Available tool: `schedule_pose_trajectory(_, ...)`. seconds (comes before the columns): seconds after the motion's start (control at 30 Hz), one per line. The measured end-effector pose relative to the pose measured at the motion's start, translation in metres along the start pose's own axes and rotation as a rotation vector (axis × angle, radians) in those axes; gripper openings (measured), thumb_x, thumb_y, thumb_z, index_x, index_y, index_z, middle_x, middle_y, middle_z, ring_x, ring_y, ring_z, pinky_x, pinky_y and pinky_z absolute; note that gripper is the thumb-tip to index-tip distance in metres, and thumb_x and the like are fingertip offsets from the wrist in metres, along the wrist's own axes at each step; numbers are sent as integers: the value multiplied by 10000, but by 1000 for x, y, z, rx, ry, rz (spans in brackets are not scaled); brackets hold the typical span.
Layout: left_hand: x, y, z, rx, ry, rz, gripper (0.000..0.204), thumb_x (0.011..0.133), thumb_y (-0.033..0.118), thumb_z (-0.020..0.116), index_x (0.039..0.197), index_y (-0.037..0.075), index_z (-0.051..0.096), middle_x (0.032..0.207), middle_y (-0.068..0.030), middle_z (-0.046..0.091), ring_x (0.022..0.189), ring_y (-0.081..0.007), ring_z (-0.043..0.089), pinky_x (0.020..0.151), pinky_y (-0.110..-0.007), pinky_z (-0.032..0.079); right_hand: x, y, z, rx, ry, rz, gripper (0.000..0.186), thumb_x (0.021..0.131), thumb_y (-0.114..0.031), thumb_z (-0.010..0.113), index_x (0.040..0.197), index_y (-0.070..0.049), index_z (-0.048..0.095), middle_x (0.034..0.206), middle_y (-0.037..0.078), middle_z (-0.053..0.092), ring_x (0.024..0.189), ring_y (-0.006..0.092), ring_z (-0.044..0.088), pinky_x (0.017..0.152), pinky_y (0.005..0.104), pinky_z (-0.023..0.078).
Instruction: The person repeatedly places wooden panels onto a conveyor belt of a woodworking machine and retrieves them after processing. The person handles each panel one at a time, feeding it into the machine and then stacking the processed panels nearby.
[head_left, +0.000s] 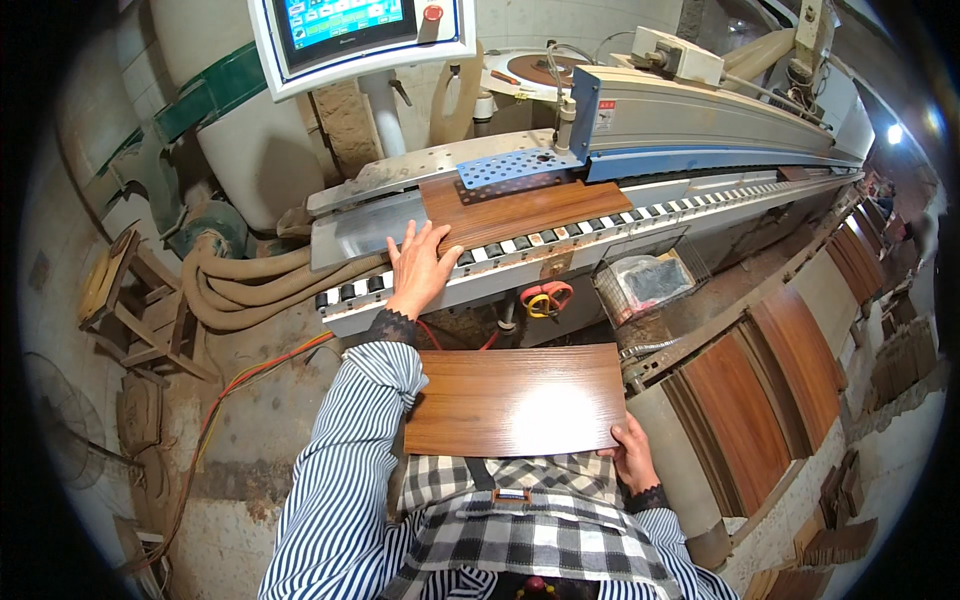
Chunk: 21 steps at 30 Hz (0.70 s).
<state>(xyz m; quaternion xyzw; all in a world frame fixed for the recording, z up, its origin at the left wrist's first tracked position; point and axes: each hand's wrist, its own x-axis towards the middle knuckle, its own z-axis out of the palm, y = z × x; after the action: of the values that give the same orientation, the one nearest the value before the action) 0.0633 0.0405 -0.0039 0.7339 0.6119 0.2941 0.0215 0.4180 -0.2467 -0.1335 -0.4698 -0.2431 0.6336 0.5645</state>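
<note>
A brown wood-grain board (530, 215) lies flat on the feed side of a long edge-banding machine (700, 110), partly beneath its blue perforated guard plate (512, 170). My left hand (420, 265) rests with spread fingers against the near left corner of that board, beside the roller track (590, 228). In front of my checked apron, a second wood-grain panel (500, 400) is held level, with light glaring off its right half. My right hand (632, 455) grips this panel at its lower right corner, the thumb on top.
A control screen (345, 25) stands at the back left. Thick hoses (260, 290) and a wooden stool (150, 310) are on the left. Scissors (546, 300) hang below the track, near a wire basket (650, 285). Stacked panels (735, 420) line the right side. Cables (215, 410) cross the floor.
</note>
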Motion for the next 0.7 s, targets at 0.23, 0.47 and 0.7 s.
schedule_pose_trajectory(0.23,-2,-6,-10,-307,77,46,520,911,402,592,1341,114,540,1353,-161,547,1379,-343,354,1133,-457,247,-15,-1,-5,164,-99,-33,545,927,-143,587,1414,-9,383,1169,122,634,899,201,687,700,317,614)
schedule_pose_trajectory(0.47,-64,-33,-65,-625,31,21,420,923,227,600,1314,78,563,1361,-182,535,1320,-297,454,1081,-377,346,-11,-26,-8,295,-108,-145,571,939,-167,582,1441,-61,331,1226,135,599,955,253,679,716,362,617)
schedule_pose_trajectory(0.7,-126,-33,-115,-160,-107,235,608,843,362,673,1384,145,501,1486,-121,408,1416,-345,283,1158,-497,186,58,-84,76,219,-251,-181,561,970,-168,531,1472,-65,302,1268,96,582,971,201,665,728,327,607)
